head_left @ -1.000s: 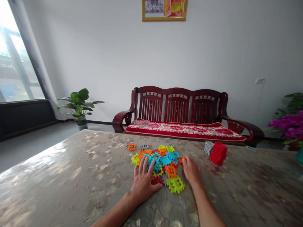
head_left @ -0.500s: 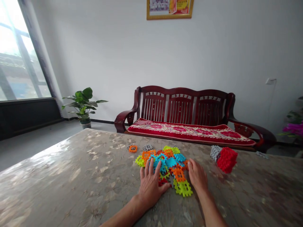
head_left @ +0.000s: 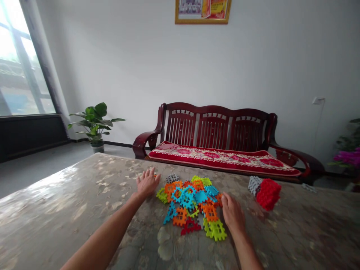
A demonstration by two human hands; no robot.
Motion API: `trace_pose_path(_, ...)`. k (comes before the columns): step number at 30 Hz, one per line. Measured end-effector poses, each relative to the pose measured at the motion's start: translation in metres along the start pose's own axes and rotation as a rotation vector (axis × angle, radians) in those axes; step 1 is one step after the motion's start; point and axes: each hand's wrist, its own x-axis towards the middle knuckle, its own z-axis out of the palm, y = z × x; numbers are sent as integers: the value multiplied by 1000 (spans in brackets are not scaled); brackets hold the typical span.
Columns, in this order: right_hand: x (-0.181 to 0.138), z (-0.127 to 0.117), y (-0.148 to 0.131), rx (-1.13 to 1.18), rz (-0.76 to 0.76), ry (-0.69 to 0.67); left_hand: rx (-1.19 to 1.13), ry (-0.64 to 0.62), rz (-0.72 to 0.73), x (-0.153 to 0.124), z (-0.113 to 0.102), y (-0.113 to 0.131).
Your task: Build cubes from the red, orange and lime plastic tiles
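Note:
A loose heap of plastic interlocking tiles (head_left: pixel 194 197) in blue, orange, lime green, red and grey lies on the table. My left hand (head_left: pixel 147 182) is open, fingers spread, at the heap's far left. It covers most of an orange tile (head_left: pixel 155 175), of which only a sliver shows. My right hand (head_left: pixel 233 213) rests at the right side of the heap, its fingertips by an orange tile (head_left: pixel 219 200). Its fingers look loosely extended with nothing held. A grey tile (head_left: pixel 172 178) lies behind the heap.
Right of the heap stand a red block of tiles (head_left: pixel 268 194) and a grey block (head_left: pixel 254 185) against it. Another grey piece (head_left: pixel 309 188) lies farther right. The patterned tablecloth (head_left: pixel 92 210) covers the table. Beyond are a wooden bench (head_left: pixel 213 129) and a potted plant (head_left: pixel 97 123).
My left hand has moved from the heap's near left side to the far left, over the separate orange tile, uncovering blue, orange and red tiles. My right hand has stayed nearly still.

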Motion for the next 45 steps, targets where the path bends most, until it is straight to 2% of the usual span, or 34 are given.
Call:
trace_pose_path(3,0,-1,0,-1,-18,3,25,-71,9,2,10,-6)
trace_pose_path(7,0,-1,-1,0,-30,2,40,-65,113,-15,25,1)
trace_pose_path(12,-1,-2,-3,28,-28,36,-98,-129,253,-34,32,13)
trace_pose_path(14,-1,0,-2,73,-15,51,-177,-159,252,-39,32,13)
trace_pose_path(16,0,2,-1,144,-8,92,-225,-125,209,-45,31,11)
trace_pose_path(20,2,3,7,324,-14,289,-251,47,50,-59,31,2)
trace_pose_path(22,2,-1,13,375,11,424,-280,83,-4,-65,29,-1)
trace_pose_path(27,2,-24,42,340,107,757,-432,51,-110,-67,20,-2)
trace_pose_path(30,5,-42,71,268,249,861,-480,40,-164,-63,15,0)
trace_pose_path(33,12,-56,96,160,320,834,-464,29,-177,-59,13,2)
trace_pose_path(36,24,-67,111,121,361,687,-435,28,-168,-58,12,4)
trace_pose_path(40,42,-74,120,117,390,500,-379,37,-150,-59,13,5)
trace_pose_path(45,59,-77,125,84,419,390,-357,58,-128,-59,17,4)
